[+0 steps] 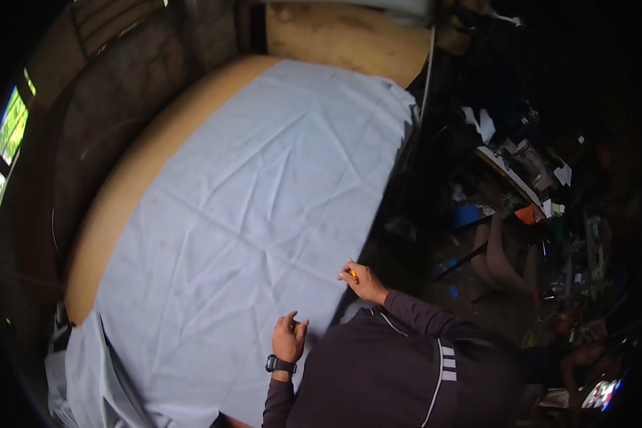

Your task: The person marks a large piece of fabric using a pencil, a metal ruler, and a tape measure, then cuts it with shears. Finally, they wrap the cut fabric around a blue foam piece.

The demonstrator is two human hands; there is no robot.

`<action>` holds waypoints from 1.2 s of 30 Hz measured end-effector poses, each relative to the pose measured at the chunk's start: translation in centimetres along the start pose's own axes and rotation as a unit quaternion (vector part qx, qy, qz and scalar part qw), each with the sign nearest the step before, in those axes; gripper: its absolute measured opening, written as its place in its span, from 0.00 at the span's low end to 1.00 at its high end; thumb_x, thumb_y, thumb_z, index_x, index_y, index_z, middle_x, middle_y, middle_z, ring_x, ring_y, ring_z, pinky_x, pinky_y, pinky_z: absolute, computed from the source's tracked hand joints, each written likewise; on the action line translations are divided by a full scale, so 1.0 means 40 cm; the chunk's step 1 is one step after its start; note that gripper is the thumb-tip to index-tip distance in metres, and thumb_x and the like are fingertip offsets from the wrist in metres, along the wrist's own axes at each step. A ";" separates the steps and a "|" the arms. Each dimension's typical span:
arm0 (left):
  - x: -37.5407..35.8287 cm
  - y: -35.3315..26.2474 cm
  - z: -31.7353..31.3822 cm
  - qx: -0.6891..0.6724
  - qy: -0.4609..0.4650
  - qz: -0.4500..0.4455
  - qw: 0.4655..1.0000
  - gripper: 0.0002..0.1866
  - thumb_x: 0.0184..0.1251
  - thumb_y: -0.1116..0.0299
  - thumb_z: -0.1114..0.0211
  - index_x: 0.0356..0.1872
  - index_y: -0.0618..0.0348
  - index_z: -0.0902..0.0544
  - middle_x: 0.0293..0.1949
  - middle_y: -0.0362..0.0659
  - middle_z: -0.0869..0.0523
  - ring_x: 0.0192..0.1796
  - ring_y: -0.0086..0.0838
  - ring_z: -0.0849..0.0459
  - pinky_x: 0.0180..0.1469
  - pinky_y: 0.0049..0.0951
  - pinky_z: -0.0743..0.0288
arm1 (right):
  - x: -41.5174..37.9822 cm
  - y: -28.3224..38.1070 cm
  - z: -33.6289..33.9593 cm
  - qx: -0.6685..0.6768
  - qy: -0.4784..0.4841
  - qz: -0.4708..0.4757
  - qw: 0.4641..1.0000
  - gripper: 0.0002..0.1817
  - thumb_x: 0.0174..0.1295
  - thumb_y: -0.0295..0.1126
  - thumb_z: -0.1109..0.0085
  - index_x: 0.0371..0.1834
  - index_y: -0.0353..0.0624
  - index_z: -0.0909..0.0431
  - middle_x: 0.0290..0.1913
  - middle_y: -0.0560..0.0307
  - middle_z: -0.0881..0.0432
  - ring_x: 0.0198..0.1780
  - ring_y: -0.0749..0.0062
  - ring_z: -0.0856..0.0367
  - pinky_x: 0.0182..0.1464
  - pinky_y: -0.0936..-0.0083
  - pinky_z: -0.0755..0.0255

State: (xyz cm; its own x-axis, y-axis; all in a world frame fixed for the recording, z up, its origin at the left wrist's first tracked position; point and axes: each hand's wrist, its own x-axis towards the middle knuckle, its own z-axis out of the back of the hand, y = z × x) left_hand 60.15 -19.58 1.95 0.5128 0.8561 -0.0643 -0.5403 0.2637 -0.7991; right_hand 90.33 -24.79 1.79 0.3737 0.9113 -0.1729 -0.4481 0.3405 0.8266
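Pale cloth (242,235) lay creased over the counter (114,207), long axis running lower left to upper right. Right hand (364,281), at its right edge, gripped a slim yellow tool (353,273); left hand (287,340), lower left, was curled, contents unclear.

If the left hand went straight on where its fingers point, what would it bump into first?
Probably just the pale cloth, which lies spread out ahead of the left hand. I can't tell whether the hand is touching it or just above it.
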 end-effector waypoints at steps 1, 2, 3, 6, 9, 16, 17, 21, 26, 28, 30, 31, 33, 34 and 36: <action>0.021 -0.019 -0.014 0.009 -0.019 -0.030 0.999 0.20 0.68 0.59 0.24 0.56 0.58 0.14 0.38 0.48 0.16 0.42 0.45 0.15 0.46 0.42 0.21 | -0.012 0.006 0.025 -0.025 -0.050 -0.022 0.998 0.11 0.73 0.37 0.35 0.43 0.39 0.18 0.35 0.54 0.13 0.37 0.72 0.16 0.43 0.72 0.23; 0.052 -0.041 -0.027 0.025 -0.026 -0.062 0.997 0.20 0.68 0.59 0.24 0.55 0.59 0.14 0.38 0.49 0.16 0.42 0.47 0.15 0.45 0.43 0.21 | 0.001 -0.026 0.048 -0.057 -0.098 -0.003 0.994 0.11 0.71 0.35 0.32 0.46 0.39 0.19 0.38 0.54 0.13 0.40 0.72 0.14 0.46 0.73 0.22; 0.103 -0.064 -0.049 0.031 -0.010 -0.077 0.997 0.20 0.67 0.59 0.24 0.55 0.57 0.14 0.40 0.49 0.15 0.43 0.49 0.16 0.47 0.46 0.21 | 0.037 -0.084 0.069 0.002 -0.137 -0.002 0.991 0.11 0.71 0.34 0.31 0.48 0.39 0.19 0.40 0.54 0.14 0.43 0.70 0.13 0.48 0.73 0.21; 0.284 -0.122 -0.183 0.075 0.002 -0.143 0.987 0.20 0.65 0.60 0.23 0.56 0.55 0.15 0.43 0.50 0.16 0.45 0.50 0.17 0.48 0.49 0.23 | 0.198 -0.273 0.213 0.055 -0.260 0.017 0.964 0.15 0.70 0.33 0.29 0.53 0.39 0.21 0.47 0.50 0.12 0.48 0.67 0.13 0.52 0.70 0.20; 0.447 -0.199 -0.306 0.115 -0.006 -0.185 0.976 0.22 0.64 0.61 0.22 0.57 0.53 0.16 0.44 0.50 0.16 0.46 0.50 0.18 0.49 0.49 0.24 | 0.422 -0.414 0.480 0.119 -0.360 0.008 0.925 0.18 0.69 0.34 0.27 0.54 0.38 0.22 0.48 0.49 0.13 0.51 0.65 0.12 0.54 0.69 0.20; 0.708 -0.344 -0.513 0.282 -0.066 -0.069 0.955 0.20 0.60 0.57 0.23 0.52 0.48 0.14 0.45 0.45 0.16 0.50 0.44 0.18 0.55 0.48 0.29 | 1.121 -0.676 1.174 0.025 -0.452 -0.011 0.891 0.34 0.64 0.43 0.24 0.64 0.34 0.27 0.59 0.37 0.17 0.61 0.47 0.17 0.63 0.59 0.24; 0.715 -0.346 -0.542 0.295 -0.079 -0.057 0.950 0.19 0.60 0.57 0.23 0.51 0.48 0.14 0.46 0.44 0.16 0.50 0.43 0.18 0.56 0.48 0.30 | 1.227 -0.736 1.247 0.004 -0.478 -0.024 0.878 0.32 0.61 0.40 0.20 0.62 0.36 0.25 0.56 0.48 0.17 0.51 0.62 0.16 0.56 0.67 0.22; 0.739 -0.323 -0.581 0.340 -0.134 -0.062 0.929 0.13 0.62 0.58 0.24 0.44 0.46 0.13 0.43 0.43 0.15 0.46 0.42 0.16 0.53 0.48 0.28 | 1.486 -0.797 1.536 0.033 -0.455 -0.095 0.885 0.37 0.55 0.39 0.17 0.65 0.38 0.26 0.43 0.55 0.14 0.41 0.66 0.16 0.48 0.67 0.20; 0.718 -0.331 -0.556 0.307 -0.098 -0.008 0.947 0.14 0.66 0.55 0.27 0.48 0.46 0.15 0.45 0.44 0.15 0.47 0.42 0.16 0.51 0.48 0.27 | 1.598 -0.744 1.810 -0.126 -0.056 -0.165 0.977 0.25 0.81 0.35 0.59 0.77 0.52 0.25 0.51 0.50 0.14 0.47 0.62 0.16 0.55 0.65 0.19; 0.706 -0.350 -0.555 0.297 -0.076 0.032 0.951 0.16 0.68 0.54 0.29 0.50 0.48 0.17 0.45 0.46 0.18 0.51 0.44 0.15 0.59 0.48 0.26 | 1.734 -0.954 1.867 -0.035 -0.106 -0.022 0.994 0.22 0.81 0.39 0.52 0.72 0.48 0.20 0.54 0.50 0.13 0.49 0.63 0.15 0.57 0.63 0.19; 0.692 -0.346 -0.551 0.293 -0.109 -0.008 0.950 0.19 0.69 0.51 0.30 0.53 0.48 0.19 0.50 0.47 0.20 0.51 0.45 0.18 0.62 0.47 0.28 | 1.719 -0.879 1.852 -0.078 -0.173 -0.150 0.970 0.34 0.66 0.56 0.30 0.59 0.32 0.14 0.56 0.44 0.12 0.52 0.58 0.14 0.60 0.56 0.18; 0.691 -0.349 -0.548 0.280 -0.096 -0.004 0.955 0.19 0.69 0.51 0.30 0.54 0.48 0.19 0.49 0.46 0.20 0.52 0.44 0.19 0.62 0.47 0.29 | 1.687 -0.865 1.827 -0.117 -0.212 -0.135 0.961 0.42 0.64 0.61 0.29 0.64 0.30 0.18 0.52 0.45 0.12 0.50 0.58 0.14 0.59 0.60 0.19; 0.688 -0.356 -0.554 0.273 -0.094 0.021 0.957 0.21 0.70 0.49 0.30 0.56 0.48 0.19 0.49 0.46 0.20 0.56 0.44 0.20 0.65 0.48 0.30 | 1.517 -0.786 1.687 0.084 -0.298 -0.003 0.951 0.37 0.61 0.55 0.22 0.59 0.30 0.14 0.54 0.40 0.13 0.47 0.56 0.19 0.56 0.56 0.20; 0.686 -0.358 -0.558 0.265 -0.088 0.040 0.959 0.23 0.70 0.48 0.31 0.57 0.49 0.19 0.50 0.47 0.20 0.59 0.45 0.20 0.69 0.50 0.31 | 1.427 -0.730 1.628 0.084 -0.306 -0.034 0.948 0.36 0.64 0.56 0.25 0.56 0.28 0.14 0.51 0.39 0.12 0.45 0.56 0.18 0.56 0.58 0.21; 0.682 -0.363 -0.569 0.290 -0.163 0.011 0.943 0.25 0.70 0.48 0.31 0.60 0.50 0.20 0.53 0.48 0.20 0.65 0.48 0.22 0.75 0.52 0.36 | 1.213 -0.585 1.495 0.092 -0.265 -0.018 0.960 0.29 0.70 0.52 0.30 0.48 0.28 0.10 0.50 0.40 0.10 0.48 0.56 0.14 0.56 0.57 0.19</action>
State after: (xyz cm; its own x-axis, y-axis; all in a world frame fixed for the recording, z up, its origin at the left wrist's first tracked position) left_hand 97.17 -10.16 -1.79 0.3158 0.9303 0.1866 -0.8712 0.3623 -0.3314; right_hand 167.50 -2.38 6.09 0.7679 0.6383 0.0534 -0.2946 0.2779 0.9143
